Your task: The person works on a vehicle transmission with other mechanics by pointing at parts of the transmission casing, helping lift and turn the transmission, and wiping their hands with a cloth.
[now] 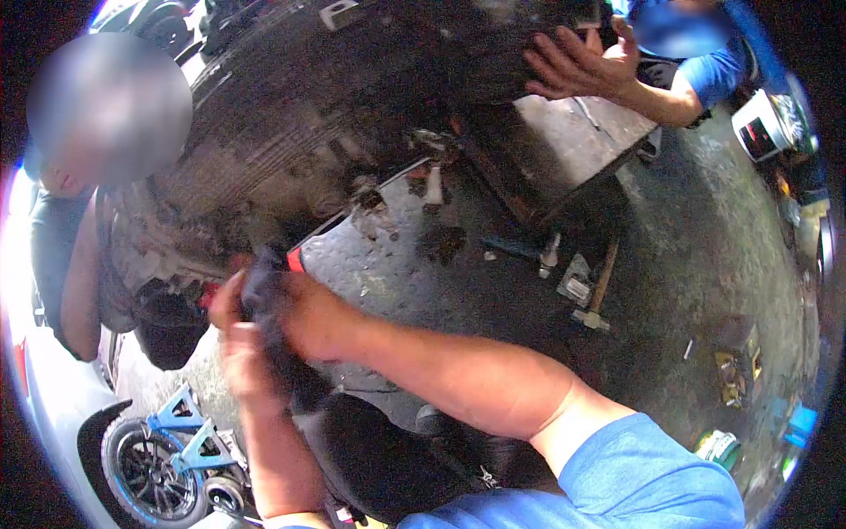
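Note:
My left hand (245, 357) is raised at the left of the middle, blurred, its fingers bent around a dark, cloth-like piece (267, 300). Against the other side of that same piece, my right hand (313, 317) is closed, its fingers mostly hidden. The dark piece hangs down between my wrists toward my black trousers (379, 450). Just above my right hand shows a red edge (295, 259), and a smaller red part (209, 295) sits beyond my left fingers. A large grimy vehicle part (291, 132) fills the space above both hands.
A hammer (604, 286) and a clear packet (576, 278) lie on the floor near a metal-topped box (590, 123). A co-worker's open hand (586, 66) reaches in at top right; another person (70, 256) is at left. A wheel (154, 472) and white bucket (760, 128) stand farther out.

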`<state>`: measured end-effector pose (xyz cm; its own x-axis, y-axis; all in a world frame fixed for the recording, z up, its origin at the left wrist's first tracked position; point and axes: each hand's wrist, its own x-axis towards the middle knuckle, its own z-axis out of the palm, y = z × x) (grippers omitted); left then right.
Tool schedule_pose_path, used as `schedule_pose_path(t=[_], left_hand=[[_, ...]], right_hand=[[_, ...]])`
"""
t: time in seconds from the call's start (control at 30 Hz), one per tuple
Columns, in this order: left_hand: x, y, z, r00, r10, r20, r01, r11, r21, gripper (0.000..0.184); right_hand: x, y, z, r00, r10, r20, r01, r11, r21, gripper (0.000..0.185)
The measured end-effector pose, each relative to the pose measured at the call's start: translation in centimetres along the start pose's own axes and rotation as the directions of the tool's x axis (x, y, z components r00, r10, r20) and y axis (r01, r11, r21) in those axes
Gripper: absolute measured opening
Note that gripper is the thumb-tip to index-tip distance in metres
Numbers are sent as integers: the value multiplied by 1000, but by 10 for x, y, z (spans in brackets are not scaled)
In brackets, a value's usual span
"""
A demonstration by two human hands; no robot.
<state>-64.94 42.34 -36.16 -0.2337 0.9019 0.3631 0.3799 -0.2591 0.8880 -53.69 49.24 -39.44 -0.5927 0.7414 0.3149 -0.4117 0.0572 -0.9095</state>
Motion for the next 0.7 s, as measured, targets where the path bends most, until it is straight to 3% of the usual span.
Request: schedule_pose_path(t=[0.03, 0.07, 0.1, 0.13, 0.17, 0.2, 0.27, 0.33, 0.37, 0.4, 0.43, 0.53, 0.6, 0.7], left_hand=[[-6, 13, 21, 993, -104, -49, 99, 991, -95, 55], [-6, 22, 29, 974, -209, -92, 188, 963, -194, 56], [-3, 22, 21, 972, -207, -108, 186, 966, -180, 56], [-1, 21, 10, 948, -311, -69, 299, 943, -150, 54], [0, 21, 1, 910, -413, -35, 406, 906, -120, 53], [-1, 20, -4, 912, -408, -52, 400, 909, -115, 53], [-3, 18, -8, 842, -529, -106, 452, 799, -397, 52], [1, 25, -11, 811, -561, -167, 458, 785, -417, 55], [1, 21, -20, 886, -462, 39, 385, 686, -618, 54], [2, 18, -24, 932, -294, 213, 343, 521, -782, 53], [1, 17, -25, 945, -191, 265, 323, 428, -844, 51], [-4, 7, -7, 963, -232, 136, 248, 570, -783, 48], [-7, 1, 4, 960, -269, 81, 253, 701, -667, 46], [-13, 2, 11, 956, -287, 52, 277, 834, -477, 42]], right_hand=[[-19, -7, 8, 991, 105, -86, -48, 863, 503, 33], [-18, -2, 8, 997, -48, -56, 60, 966, 250, 35], [-15, -8, 7, 996, 27, 81, -35, 994, 105, 32], [-12, -16, 6, 972, 117, 203, -107, 993, -56, 29], [-9, -17, 8, 969, 111, 220, -103, 994, -47, 29], [-5, -18, 9, 948, 97, 303, -53, 987, -151, 29], [-2, -21, 13, 916, 83, 393, 17, 970, -244, 30], [-4, -24, 17, 918, 90, 386, 129, 853, -506, 48], [-6, -22, 20, 917, 85, 389, 133, 855, -501, 48], [-10, -20, 24, 929, -216, 301, 348, 786, -511, 53], [-13, -18, 27, 839, -500, 213, 527, 653, -544, 58], [-17, -15, 36, 905, -394, 164, 422, 768, -482, 64], [-17, -13, 29, 901, -400, 167, 429, 773, -467, 63], [-17, -17, 33, 943, -330, 49, 332, 910, -249, 55]])
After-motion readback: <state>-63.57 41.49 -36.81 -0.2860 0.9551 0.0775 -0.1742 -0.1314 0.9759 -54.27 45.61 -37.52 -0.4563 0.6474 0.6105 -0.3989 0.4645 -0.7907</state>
